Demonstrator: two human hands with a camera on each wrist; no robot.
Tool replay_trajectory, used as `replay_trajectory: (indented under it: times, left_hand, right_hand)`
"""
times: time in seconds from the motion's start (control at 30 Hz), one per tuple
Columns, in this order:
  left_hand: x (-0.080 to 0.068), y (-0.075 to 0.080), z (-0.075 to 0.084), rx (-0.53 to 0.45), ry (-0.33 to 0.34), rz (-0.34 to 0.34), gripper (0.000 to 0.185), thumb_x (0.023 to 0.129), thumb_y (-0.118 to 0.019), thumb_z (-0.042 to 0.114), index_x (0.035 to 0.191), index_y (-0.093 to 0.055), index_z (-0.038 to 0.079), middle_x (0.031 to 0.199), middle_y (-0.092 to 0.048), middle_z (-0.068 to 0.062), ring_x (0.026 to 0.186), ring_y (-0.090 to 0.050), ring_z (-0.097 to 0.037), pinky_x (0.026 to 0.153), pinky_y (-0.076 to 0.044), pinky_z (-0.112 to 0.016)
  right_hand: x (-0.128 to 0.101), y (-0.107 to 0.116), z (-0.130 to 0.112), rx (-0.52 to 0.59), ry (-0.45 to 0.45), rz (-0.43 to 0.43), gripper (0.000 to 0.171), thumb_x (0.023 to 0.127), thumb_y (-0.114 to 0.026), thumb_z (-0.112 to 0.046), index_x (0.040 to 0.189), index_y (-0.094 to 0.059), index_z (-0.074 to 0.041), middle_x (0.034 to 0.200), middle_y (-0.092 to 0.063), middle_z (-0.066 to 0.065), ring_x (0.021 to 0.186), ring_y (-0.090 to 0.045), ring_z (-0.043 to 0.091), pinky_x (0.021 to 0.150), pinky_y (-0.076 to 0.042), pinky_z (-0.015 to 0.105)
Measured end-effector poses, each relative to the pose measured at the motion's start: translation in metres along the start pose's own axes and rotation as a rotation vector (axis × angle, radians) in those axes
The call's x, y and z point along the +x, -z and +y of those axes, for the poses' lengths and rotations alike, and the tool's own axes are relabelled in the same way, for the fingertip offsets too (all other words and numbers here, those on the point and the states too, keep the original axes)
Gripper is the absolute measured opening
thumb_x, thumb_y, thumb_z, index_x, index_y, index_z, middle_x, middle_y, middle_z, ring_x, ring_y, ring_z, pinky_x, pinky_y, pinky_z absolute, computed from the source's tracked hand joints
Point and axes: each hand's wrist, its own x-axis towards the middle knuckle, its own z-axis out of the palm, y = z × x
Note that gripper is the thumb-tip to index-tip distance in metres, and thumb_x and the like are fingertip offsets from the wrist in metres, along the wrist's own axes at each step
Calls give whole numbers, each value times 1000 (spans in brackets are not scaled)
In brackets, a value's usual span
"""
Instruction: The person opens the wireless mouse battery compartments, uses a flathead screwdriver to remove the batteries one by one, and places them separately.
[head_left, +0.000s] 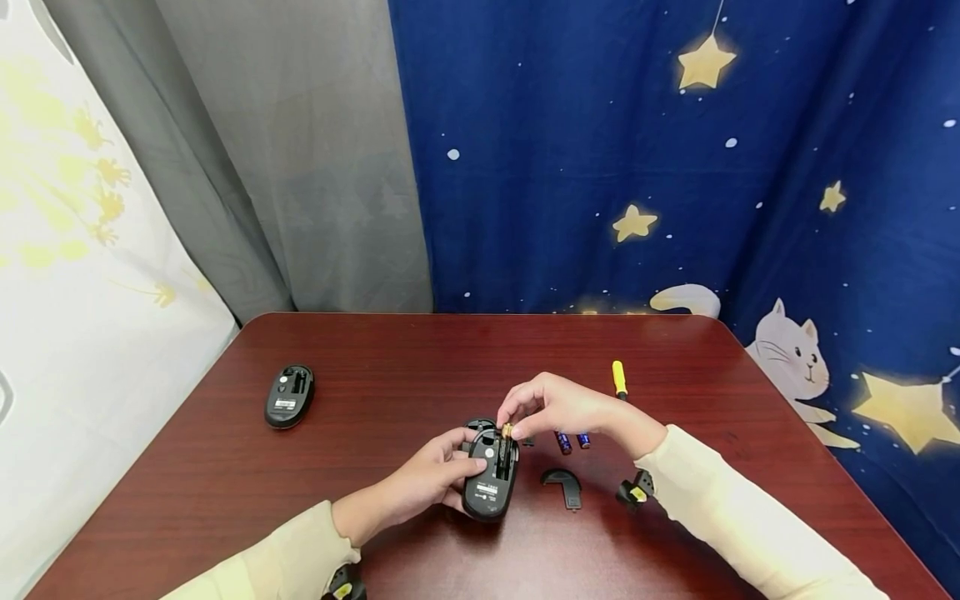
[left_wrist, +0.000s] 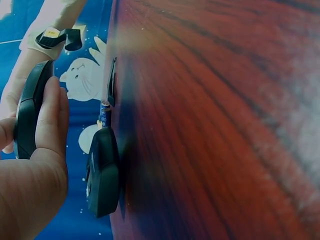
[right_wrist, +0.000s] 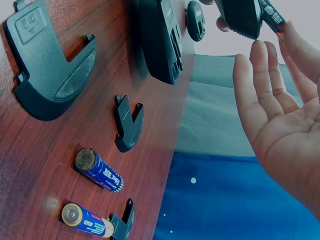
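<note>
My left hand (head_left: 438, 471) holds a black computer mouse (head_left: 487, 493), its underside up and its battery slot uncovered. In the left wrist view, this mouse (left_wrist: 31, 110) is raised off the table between thumb and fingers. At the slot's far end, my right hand (head_left: 558, 407) pinches a battery (head_left: 507, 431) between thumb and fingertip. The right wrist view shows the dark battery (right_wrist: 272, 16) tilted out of the mouse, its gold-coloured end by the thumb. The other right fingers stretch out beneath the mouse. Behind the held mouse, a second black mouse (right_wrist: 159, 40) lies on the table, partly hidden in the head view.
Right of the hands lies a black battery cover (head_left: 564, 483); two smaller covers (right_wrist: 129, 125) (right_wrist: 125, 222) are farther off. Two blue batteries (head_left: 563, 442) (head_left: 583, 440) lie below the right wrist. Beyond them is a yellow-handled screwdriver (head_left: 618, 377). A third mouse (head_left: 288, 397) sits far left.
</note>
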Motion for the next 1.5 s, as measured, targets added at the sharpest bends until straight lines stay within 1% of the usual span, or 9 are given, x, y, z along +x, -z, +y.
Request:
replay_trajectory:
  times: [0.27,0.43,0.5,0.6,0.7,1.1,1.2,1.37,1.5]
  left_hand:
    - [0,0,4,4,2,6,40,93,-57,8,125,-39,-7,99,-63,-17,82,-68,-28,67,-58,-45]
    - [0,1,2,1,6,7,39,93,-58,8,124,-39,-6,99,-64,-18,82,-68,-28,67,-58,-45]
    - [0,1,1,2,9,6,40,93,-58,8,125,-39,-6,99,-64,-17,83,-68,-28,67,-58,-45]
    - [-1,1,1,11,6,10,41,93,-58,9,126,-39,-7,99,-63,-17,82,-68,-28,66,-58,-45]
    - [-1,3,1,16,3,16,42,93,-58,9,127,-39,-6,99,-62,-17,82,-68,-27,65,-59,-43]
    - [-3,12,7,28,-22,57,41,93,-59,10,127,-41,-5,100,-64,-16,81,-69,-27,65,-59,-44]
    - [-4,16,8,26,-33,70,41,93,-58,9,127,-41,-5,101,-64,-17,82,-69,-27,66,-59,-44]
    - [-5,25,12,18,-52,92,40,94,-57,9,127,-40,-4,103,-65,-18,84,-69,-27,67,-59,-44]
    - [-7,33,16,12,-69,108,39,95,-56,9,128,-39,-3,103,-65,-18,84,-69,-27,68,-58,-44]
  right_hand:
    - [0,0,-1,43,-26,21,14,88,-70,-7,102,-73,-7,97,-68,1,82,-64,22,70,-56,38]
    - [-1,0,-2,76,-51,39,18,88,-70,-5,105,-70,1,95,-69,2,84,-64,23,72,-55,48]
    - [-1,1,-2,95,-64,56,20,88,-70,-5,106,-69,3,94,-69,3,85,-65,21,73,-56,48]
    - [-2,2,-2,125,-75,83,19,88,-69,-4,106,-69,3,92,-69,5,83,-66,23,71,-57,39]
    - [-4,3,-1,188,-90,106,19,89,-68,-3,107,-68,3,91,-69,8,81,-66,27,70,-57,37]
    - [-14,6,7,560,-139,210,21,92,-63,-2,112,-61,5,98,-65,12,87,-66,22,85,-53,51]
    - [-18,7,12,605,-149,226,19,94,-61,-3,112,-60,3,98,-64,14,88,-66,23,86,-51,54]
    - [-29,11,18,646,-188,273,16,97,-58,-6,112,-62,-2,99,-64,15,97,-66,28,84,-54,49]
    - [-39,15,21,701,-205,311,15,99,-54,-8,112,-62,-6,100,-63,14,98,-66,26,90,-49,54]
